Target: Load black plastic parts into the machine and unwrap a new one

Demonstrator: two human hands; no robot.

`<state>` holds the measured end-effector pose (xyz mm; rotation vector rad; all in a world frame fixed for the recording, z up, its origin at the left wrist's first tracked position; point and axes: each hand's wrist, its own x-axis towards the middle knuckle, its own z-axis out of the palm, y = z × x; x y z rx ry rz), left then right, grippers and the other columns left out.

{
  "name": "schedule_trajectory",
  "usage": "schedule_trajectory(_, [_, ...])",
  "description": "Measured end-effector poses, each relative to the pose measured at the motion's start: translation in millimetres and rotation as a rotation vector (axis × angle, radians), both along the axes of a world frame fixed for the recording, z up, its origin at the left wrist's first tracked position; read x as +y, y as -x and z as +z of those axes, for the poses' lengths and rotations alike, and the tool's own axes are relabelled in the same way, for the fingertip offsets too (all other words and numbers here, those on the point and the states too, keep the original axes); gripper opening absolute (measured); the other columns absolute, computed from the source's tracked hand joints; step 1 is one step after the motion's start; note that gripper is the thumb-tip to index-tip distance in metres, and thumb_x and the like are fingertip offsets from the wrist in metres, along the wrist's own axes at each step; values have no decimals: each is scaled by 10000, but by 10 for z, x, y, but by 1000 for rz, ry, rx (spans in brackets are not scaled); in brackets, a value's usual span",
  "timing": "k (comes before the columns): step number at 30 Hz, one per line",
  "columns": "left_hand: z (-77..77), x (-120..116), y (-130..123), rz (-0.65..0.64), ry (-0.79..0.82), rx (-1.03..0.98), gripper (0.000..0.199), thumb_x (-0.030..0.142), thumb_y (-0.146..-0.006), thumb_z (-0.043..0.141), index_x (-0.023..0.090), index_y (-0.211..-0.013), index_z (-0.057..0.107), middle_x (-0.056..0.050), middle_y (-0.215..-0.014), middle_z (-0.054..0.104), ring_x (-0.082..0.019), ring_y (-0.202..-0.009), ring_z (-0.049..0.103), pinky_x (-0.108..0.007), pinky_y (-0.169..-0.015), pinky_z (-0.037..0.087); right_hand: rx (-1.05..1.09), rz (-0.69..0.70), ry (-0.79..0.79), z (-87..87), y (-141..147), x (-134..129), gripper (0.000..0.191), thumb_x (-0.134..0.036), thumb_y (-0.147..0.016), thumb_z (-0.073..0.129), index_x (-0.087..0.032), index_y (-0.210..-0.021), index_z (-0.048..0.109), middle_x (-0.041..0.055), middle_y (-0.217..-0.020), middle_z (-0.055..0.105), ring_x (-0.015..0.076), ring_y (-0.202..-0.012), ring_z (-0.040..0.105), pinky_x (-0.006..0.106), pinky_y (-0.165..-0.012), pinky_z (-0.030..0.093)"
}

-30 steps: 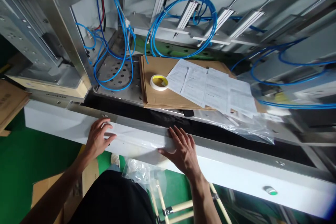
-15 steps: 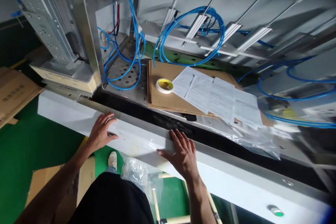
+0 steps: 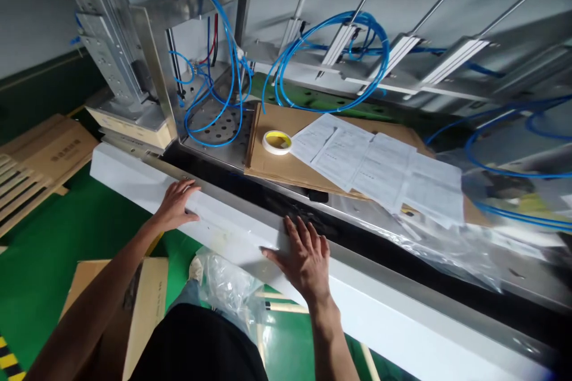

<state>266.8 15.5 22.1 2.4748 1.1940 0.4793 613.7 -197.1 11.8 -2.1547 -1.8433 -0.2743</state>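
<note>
A long white panel (image 3: 393, 315) with a grey upper edge runs slantwise across the view in front of me. My left hand (image 3: 176, 205) rests on it toward the left, fingers over the upper edge and thumb apart on the white face. Farther right, my right hand (image 3: 306, 256) lies on the same panel. Its fingers are spread across the upper edge, with the thumb pointing left. Neither hand holds anything that I can see. Beyond the panel is a dark gap (image 3: 250, 187).
Behind the gap, cardboard (image 3: 272, 169) carries a tape roll (image 3: 277, 143) and paper sheets (image 3: 344, 152). Coiled blue tubing (image 3: 333, 108), a metal frame (image 3: 158, 65) and cylinders (image 3: 339, 44) stand beyond. Below are a plastic bag (image 3: 227, 280) and a cardboard box (image 3: 149, 309).
The view has swung left, so a slatted wooden pallet and striped floor tape now show at the left. Both hands stay on the panel in nearly the same places.
</note>
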Motion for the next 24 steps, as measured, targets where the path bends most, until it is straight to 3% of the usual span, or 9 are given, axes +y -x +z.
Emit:
schedule_trajectory(5, [20,113,35,21,36,-17,723,243,-717,851,249,-1406,634,-143,-1616,504,-380,-1507,464,-570,-1260,398,4,30,-30,-25,-25,21,941,-831,-927,487,-218,-1637,413,199,-1585,555,436,-1452,470,634,-1180,355])
schedule_trajectory(8, [23,107,44,16,44,-21,805,241,-651,896,251,-1411,630,-146,-1628,489,-380,-1515,456,-567,-1268,389,-8,24,-48,-34,-8,28,942,-839,-929,466,-206,-1626,427,209,-1579,558,444,-1451,469,650,-1178,354])
schedule_trajectory(11, [2,66,-9,33,53,-39,887,344,-643,936,263,-1456,590,-154,-1633,481,-388,-1536,429,-601,-1281,353,-6,17,-54,-46,22,28,963,-831,-922,490,-201,-1644,394,214,-1596,540,447,-1461,459,661,-1187,349])
schedule_trajectory(16, [-80,22,-145,137,40,-118,685,466,-763,870,248,-1371,642,-169,-1601,510,-397,-1537,420,-666,-1284,295,1,9,-64,-47,20,20,1016,-830,-906,519,-197,-1675,313,217,-1602,529,450,-1479,451,662,-1200,340])
schedule_trajectory(20, [-111,28,-174,179,46,-198,641,437,-725,896,246,-1300,687,-157,-1564,552,-400,-1510,451,-665,-1286,296,65,44,-88,-13,-50,-7,998,-789,-927,513,-238,-1704,214,186,-1642,486,422,-1490,455,634,-1188,372])
schedule_trajectory(24, [-81,39,-171,211,80,-317,664,388,-661,933,252,-1273,714,-135,-1499,617,-381,-1467,508,-610,-1280,351,61,120,-78,-15,-100,-22,935,-783,-931,513,-253,-1672,306,174,-1614,522,416,-1475,476,627,-1189,377])
